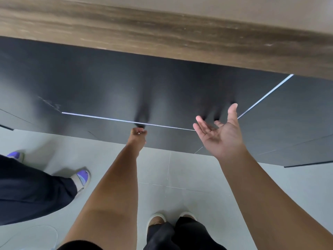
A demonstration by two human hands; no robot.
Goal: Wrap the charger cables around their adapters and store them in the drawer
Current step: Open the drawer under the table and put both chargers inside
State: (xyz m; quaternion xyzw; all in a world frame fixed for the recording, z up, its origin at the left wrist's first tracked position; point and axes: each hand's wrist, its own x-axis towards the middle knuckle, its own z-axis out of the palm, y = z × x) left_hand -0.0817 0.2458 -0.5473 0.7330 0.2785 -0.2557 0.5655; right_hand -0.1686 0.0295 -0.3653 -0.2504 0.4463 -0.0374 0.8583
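A dark drawer front [162, 91] sits below a wood-grain countertop [162, 33]. A bright thin seam marks its lower and right edges. My left hand [137, 135] reaches down to the lower edge, with its fingers curled under the panel and mostly hidden. My right hand [220, 131] hovers near the drawer's lower right corner, palm up and fingers spread, holding nothing. No charger adapter is in view. A thin pale line [45, 230] loops on the floor at the bottom left; I cannot tell whether it is a cable.
Another person's dark trouser leg [32, 192] and purple-and-white slippers [82, 177] are on the pale tile floor at the left. My own feet in light slippers [156, 218] are at the bottom. More dark cabinet panels [297, 123] continue to the right.
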